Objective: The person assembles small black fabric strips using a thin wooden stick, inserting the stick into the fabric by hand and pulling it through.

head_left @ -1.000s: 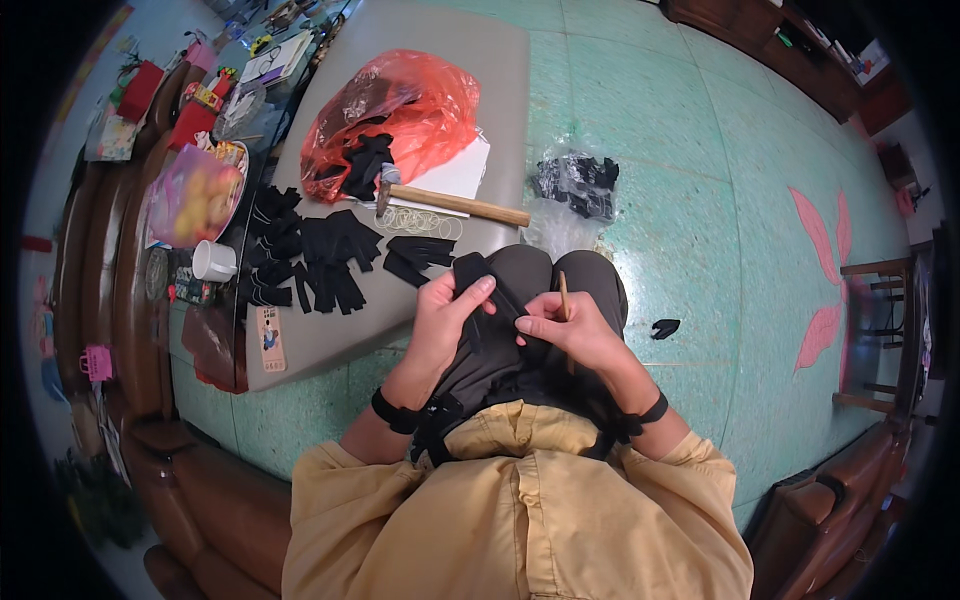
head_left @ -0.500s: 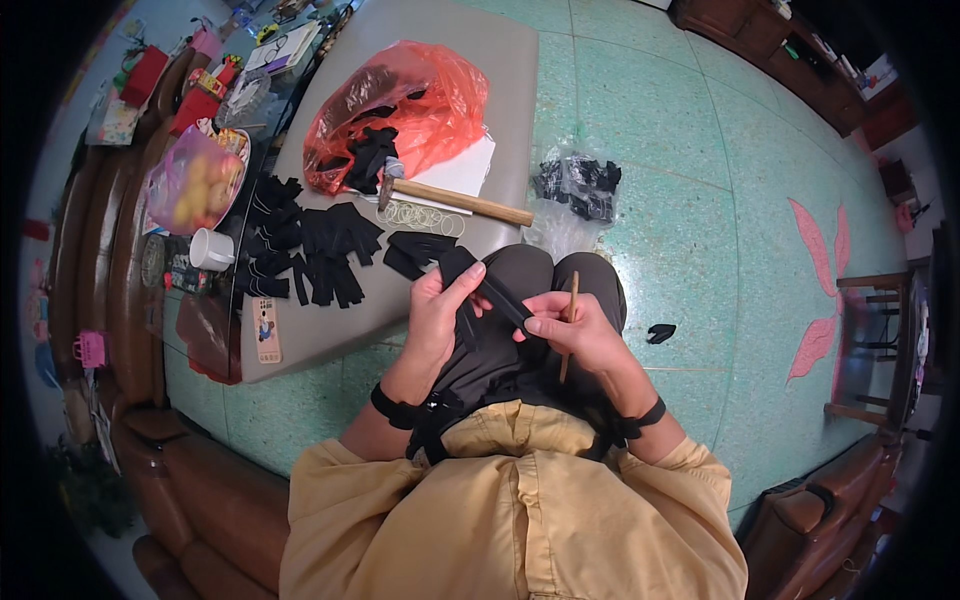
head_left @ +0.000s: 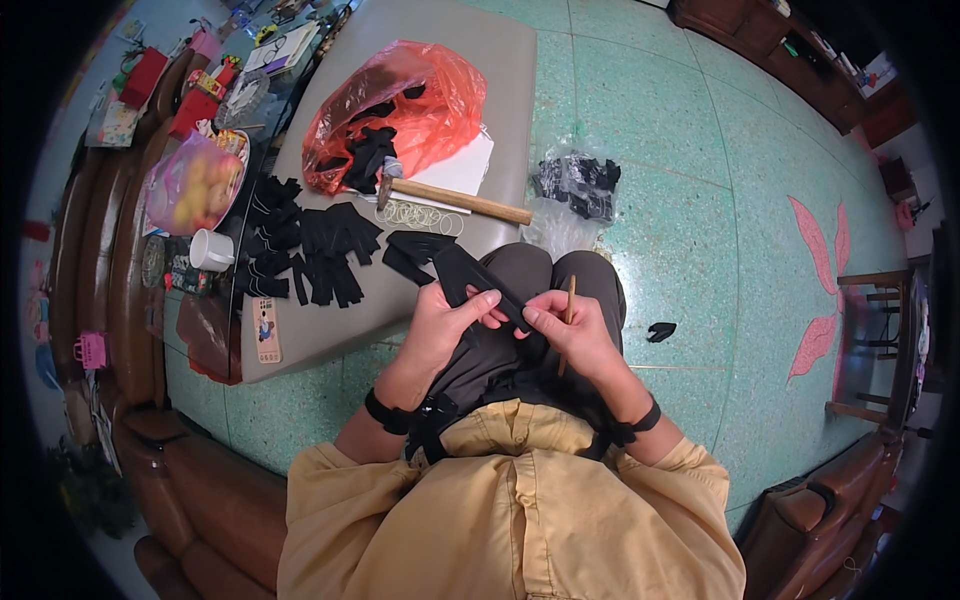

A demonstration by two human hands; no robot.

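Note:
Above my lap, a folded black fabric strip (head_left: pixel 468 272) stretches between my two hands. My left hand (head_left: pixel 443 322) pinches its middle part, thumb on top. At the strip's lower right end, my right hand (head_left: pixel 580 335) grips the edge between thumb and fingers. A thin wooden stick (head_left: pixel 571 288) is also tucked in my right hand, standing out past the fingers at both ends. Beyond my left hand, more black strips (head_left: pixel 335 235) lie in bunches on the grey bench (head_left: pixel 300 345).
A hammer (head_left: pixel 465 200) and pale rubber bands (head_left: pixel 420 217) lie by a red plastic bag (head_left: pixel 440 100) with black pieces. A white mug (head_left: pixel 211 250) stands left. On the floor are a clear bag (head_left: pixel 578 190) of black pieces and one small black scrap (head_left: pixel 661 331).
My left hand has shifted slightly down and right along the strip, closer to my right hand. The strip's hanging end has swung up, and more of its wide face shows.

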